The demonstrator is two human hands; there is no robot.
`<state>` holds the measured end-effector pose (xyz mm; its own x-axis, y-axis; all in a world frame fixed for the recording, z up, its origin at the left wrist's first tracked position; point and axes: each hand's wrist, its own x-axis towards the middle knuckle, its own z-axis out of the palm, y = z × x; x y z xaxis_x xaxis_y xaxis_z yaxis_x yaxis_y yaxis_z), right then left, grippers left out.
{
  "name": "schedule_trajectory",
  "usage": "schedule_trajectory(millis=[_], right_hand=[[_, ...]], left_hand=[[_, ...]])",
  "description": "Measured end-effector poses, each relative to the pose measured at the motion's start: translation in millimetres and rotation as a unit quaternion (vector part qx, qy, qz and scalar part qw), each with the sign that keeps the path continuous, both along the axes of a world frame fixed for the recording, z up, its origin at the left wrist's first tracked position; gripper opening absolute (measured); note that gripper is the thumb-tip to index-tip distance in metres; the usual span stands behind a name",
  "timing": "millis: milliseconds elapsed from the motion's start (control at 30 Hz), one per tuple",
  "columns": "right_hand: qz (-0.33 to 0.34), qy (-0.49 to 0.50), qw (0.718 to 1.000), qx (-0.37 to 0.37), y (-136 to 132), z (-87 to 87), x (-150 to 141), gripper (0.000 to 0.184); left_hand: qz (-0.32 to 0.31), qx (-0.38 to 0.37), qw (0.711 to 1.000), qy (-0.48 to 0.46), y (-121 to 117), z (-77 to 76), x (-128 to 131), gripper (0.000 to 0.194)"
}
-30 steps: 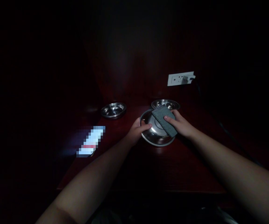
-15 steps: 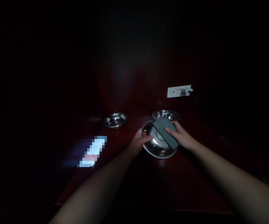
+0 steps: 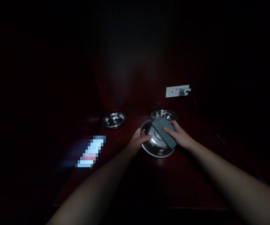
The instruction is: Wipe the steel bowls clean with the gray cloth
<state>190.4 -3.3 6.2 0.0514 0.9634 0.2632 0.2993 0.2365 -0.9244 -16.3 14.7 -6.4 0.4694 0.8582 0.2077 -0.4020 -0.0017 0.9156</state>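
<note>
**Steel bowl in the left hand, grey-green pad in the right hand, very dim light**

So the bowl is round and polished, with a smooth curved wall, a paler rim and faint ring marks on the bottom. Its inside faces the camera. The pad is a flat, roughly rectangular slab with a ribbed, fabric-like look and a speckled, checked patch at its far end. Folded cloth or sponge? Honestly can't tell.

Grip-wise, the left hand has the bowl pinched at its left edge, thumb laid over the rim onto the inner wall, fingers mostly hidden behind. The right hand is closed around the right edge of the pad, thumb pressed flat on top, some fingers out of sight. The pad slants across the right part of the bowl, covering a good chunk of it, so the bowl sits right between the two hands. Can't tell if its base touches the table, which is dark red with a slight sheen.

Just behind the pad there's a wide-rimmed metal dish, and off to the left a shallow, shiny round dish. Nearer on the left is a bright, pixelated slab. White plastic socket plate on the wall, with a plug in it.
</note>
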Motion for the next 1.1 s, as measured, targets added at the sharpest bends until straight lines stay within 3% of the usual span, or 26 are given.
schedule_trajectory(millis=[667, 1100], right_hand=[[0.016, -0.004, 1.0, 0.002, 0.4, -1.1, -0.1, 0.044], [0.111, 0.033, 0.993, -0.014, -5.9, 4.9, -3.0, 0.045]], left_hand=[[0.006, -0.005, 1.0, -0.011, -0.1, -1.7, -0.9, 0.051], [0.012, -0.05, 0.999, 0.003, -6.3, 12.2, -4.7, 0.04]])
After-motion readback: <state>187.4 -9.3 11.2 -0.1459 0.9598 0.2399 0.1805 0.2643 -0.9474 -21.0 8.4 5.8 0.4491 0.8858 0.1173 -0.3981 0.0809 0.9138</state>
